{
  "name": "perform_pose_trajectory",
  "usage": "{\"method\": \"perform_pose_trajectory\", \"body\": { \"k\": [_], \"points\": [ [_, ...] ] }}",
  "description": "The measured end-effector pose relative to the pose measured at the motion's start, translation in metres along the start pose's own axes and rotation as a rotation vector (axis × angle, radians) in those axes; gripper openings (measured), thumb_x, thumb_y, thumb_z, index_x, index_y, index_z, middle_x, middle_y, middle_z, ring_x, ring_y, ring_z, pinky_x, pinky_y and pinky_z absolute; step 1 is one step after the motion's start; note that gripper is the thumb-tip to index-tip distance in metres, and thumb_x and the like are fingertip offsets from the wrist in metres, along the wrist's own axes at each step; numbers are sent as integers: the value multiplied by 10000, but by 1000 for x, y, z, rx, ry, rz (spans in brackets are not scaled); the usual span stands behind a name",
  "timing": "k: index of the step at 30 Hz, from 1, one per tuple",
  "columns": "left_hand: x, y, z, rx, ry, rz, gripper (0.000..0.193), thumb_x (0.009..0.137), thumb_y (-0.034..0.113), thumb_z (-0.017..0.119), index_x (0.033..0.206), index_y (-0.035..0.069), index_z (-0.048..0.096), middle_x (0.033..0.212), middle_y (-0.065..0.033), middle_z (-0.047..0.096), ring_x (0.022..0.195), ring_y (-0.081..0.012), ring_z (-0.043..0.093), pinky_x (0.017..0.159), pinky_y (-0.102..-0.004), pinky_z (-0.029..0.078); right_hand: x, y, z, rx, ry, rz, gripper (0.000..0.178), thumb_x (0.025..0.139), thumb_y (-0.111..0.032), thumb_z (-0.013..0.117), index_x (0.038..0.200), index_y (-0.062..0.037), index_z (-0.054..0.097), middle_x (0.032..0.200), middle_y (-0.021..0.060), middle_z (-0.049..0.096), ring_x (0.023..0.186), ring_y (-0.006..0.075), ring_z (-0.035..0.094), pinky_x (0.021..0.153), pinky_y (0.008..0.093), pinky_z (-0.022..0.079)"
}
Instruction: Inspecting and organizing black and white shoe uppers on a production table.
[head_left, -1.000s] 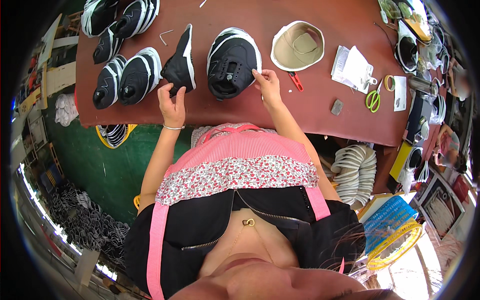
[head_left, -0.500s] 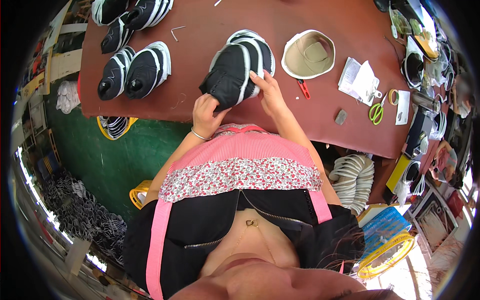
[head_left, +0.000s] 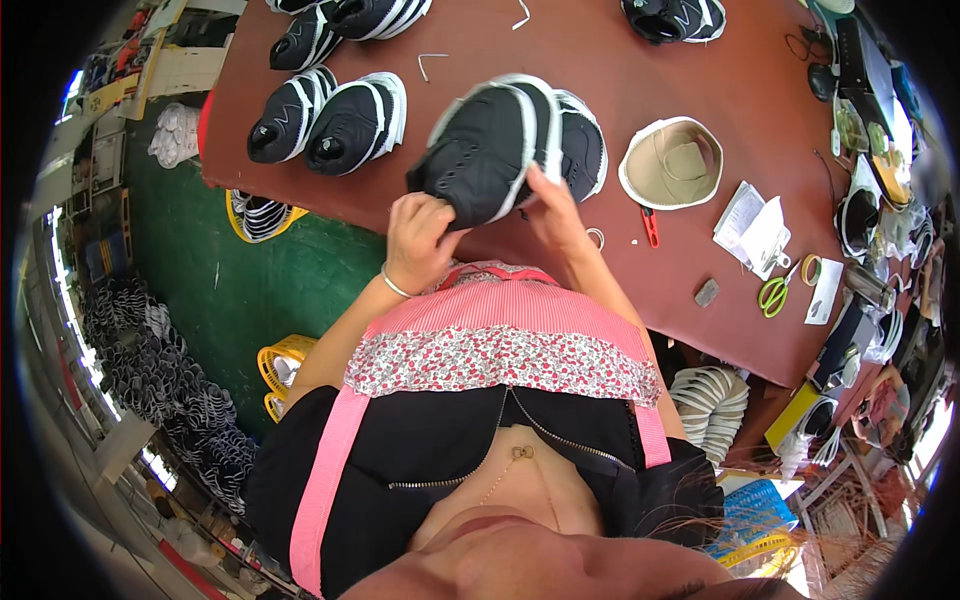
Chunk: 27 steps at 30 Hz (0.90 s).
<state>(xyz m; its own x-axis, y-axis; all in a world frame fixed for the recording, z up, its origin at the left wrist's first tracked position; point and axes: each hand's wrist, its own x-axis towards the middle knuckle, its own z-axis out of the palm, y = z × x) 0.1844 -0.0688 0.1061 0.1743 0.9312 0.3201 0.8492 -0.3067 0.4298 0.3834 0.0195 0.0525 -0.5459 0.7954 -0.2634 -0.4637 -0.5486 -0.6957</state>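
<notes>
A black shoe upper (head_left: 478, 150) with a white edge is held up over the near side of the table, its toe pointing away from me. My left hand (head_left: 416, 240) is closed on its near left end, fingers pinched on the black material. At the white right edge, my right hand (head_left: 552, 214) grips with the thumb on top; its other fingers are mostly hidden. Another black shoe upper (head_left: 584, 150) lies just behind and to the right, partly covered by the held one.
On the brown table (head_left: 560, 50) stand more black shoe uppers (head_left: 345, 130) at the left and one pair (head_left: 675, 18) at the far right. A beige bowl (head_left: 655, 165), a red-handled tool (head_left: 650, 228), papers (head_left: 748, 232), green-handled scissors (head_left: 773, 297) and a grey block (head_left: 707, 292) lie rightward.
The held shoe upper has been lifted and turned more upright, moving apart from the one behind it. Both hands keep their hold. The whole view has shifted, with the table's things sliding rightward.
</notes>
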Motion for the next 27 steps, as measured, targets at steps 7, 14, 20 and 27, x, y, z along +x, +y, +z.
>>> {"method": "perform_pose_trajectory", "body": {
  "k": [7, 14, 20, 27],
  "points": [
    [-40, -77, -72, 473, 60, -151, 330, 783, 124, 780, 1071, 72, 629, 1044, -95, 644, 1013, -335, 581, 901, -469, 420, 38, 15, 25, -616, -159, -293, 457, 990, -346, 656, 1352, -82, 571, 1292, 63, 616, 1198, 159, 546, 1035, 338, 426],
    [-46, -236, -62, 319, -153, -282, 355, 796, 88, 755, 1121, 91, 614, 1071, -94, 606, 1052, -352, 548, 910, -473, 428, 12, -1, -72, -646, 508, -294, 171, 1001, -159, 655, 1070, -8, 699, 1000, 39, 693, 928, 101, 601, 838, 263, 489],
    [-16, -254, -42, 220, 41, -345, 288, 867, 300, 782, 956, 68, 636, 893, -83, 628, 860, -311, 590, 801, -438, 447, -25, 10, -145, -640, 913, -233, 221, 990, -152, 653, 1126, 19, 684, 1015, 57, 703, 958, 128, 617, 856, 282, 491],
    [14, -162, 1, 350, 294, -100, 268, 802, 249, 809, 954, 111, 637, 924, -67, 649, 889, -326, 614, 794, -454, 435, -28, 38, -133, -386, 836, -4, 406, 982, -263, 671, 1309, -33, 601, 1164, 67, 668, 1035, 137, 604, 898, 355, 478]
  ]
}}
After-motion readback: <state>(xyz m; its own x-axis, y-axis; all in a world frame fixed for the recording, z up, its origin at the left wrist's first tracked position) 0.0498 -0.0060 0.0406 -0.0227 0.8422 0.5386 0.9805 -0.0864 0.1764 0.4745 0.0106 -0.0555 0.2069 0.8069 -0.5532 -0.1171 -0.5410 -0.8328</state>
